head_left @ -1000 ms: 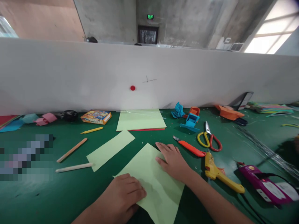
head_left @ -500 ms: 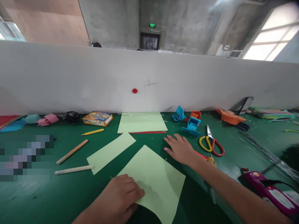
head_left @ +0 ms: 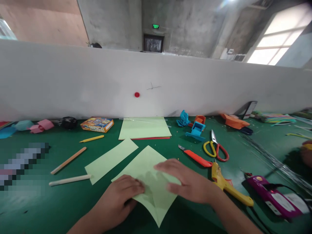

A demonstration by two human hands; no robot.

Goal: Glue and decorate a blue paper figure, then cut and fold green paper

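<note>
A light green sheet of paper (head_left: pixel 149 159) lies turned cornerwise in front of me, its near edge curving up off the table and a crease running to its near corner. My left hand (head_left: pixel 125 195) is closed on the sheet's left side, fingers on top; the thumb is mostly hidden. Over the sheet's right side is my right hand (head_left: pixel 188 182), fingers stretched and thumb apart, holding nothing. Whether its fingertips touch the paper I cannot tell. A narrow strip of the same paper (head_left: pixel 112 161) lies to the left.
Right of the sheet lie a red utility knife (head_left: pixel 197 158), scissors (head_left: pixel 216 148) and a yellow glue gun (head_left: pixel 227 187). A purple power strip (head_left: pixel 274 195) is further right. Left are two sticks (head_left: pixel 69 160) and a yellow pen (head_left: pixel 92 138). Stacked paper (head_left: pixel 145 127) sits by the white partition (head_left: pixel 97 78).
My right hand has come back from near the utility knife to above the sheet, uncovering the knife and glue gun. The sheet's near corner has come into view. The left hand keeps its hold.
</note>
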